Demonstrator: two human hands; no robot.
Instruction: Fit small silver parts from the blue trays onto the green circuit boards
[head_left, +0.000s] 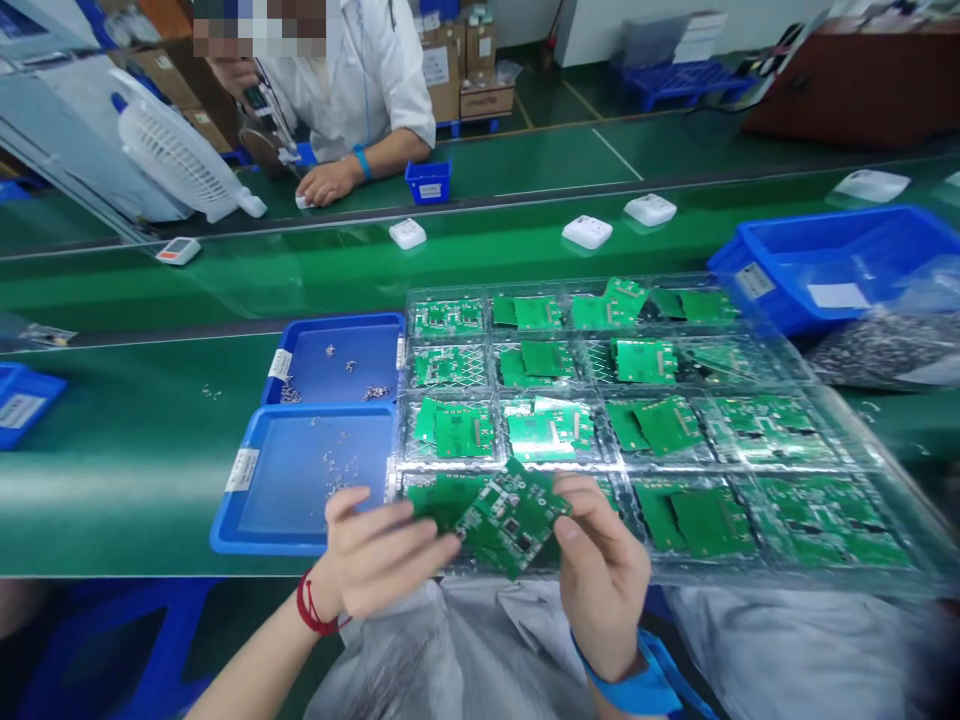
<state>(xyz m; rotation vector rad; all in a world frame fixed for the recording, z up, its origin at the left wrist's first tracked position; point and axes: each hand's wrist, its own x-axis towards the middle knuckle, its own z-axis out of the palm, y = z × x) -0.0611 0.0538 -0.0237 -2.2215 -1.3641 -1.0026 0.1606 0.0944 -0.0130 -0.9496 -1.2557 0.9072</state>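
Observation:
My right hand (604, 560) pinches a green circuit board (514, 520) by its right corner, between thumb and fingers. The board is tilted, its component side facing up, over the front of a clear compartment tray (626, 480). My left hand (390, 550) is open, fingers stretched toward the board's left corner; whether the fingertips touch it I cannot tell. Stacks of green boards fill the tray's compartments. Left of it, two blue trays (232, 520) hold small metal parts (341, 470), some lying beside my left fingers.
A blue bin (832, 235) and a plastic bag of small dark parts (892, 345) are at the right. White devices (587, 232) sit on the green conveyor belt (495, 260). Across it, a co-worker's hand (330, 183) rests near a small blue box (428, 183). A white fan (180, 150) stands back left.

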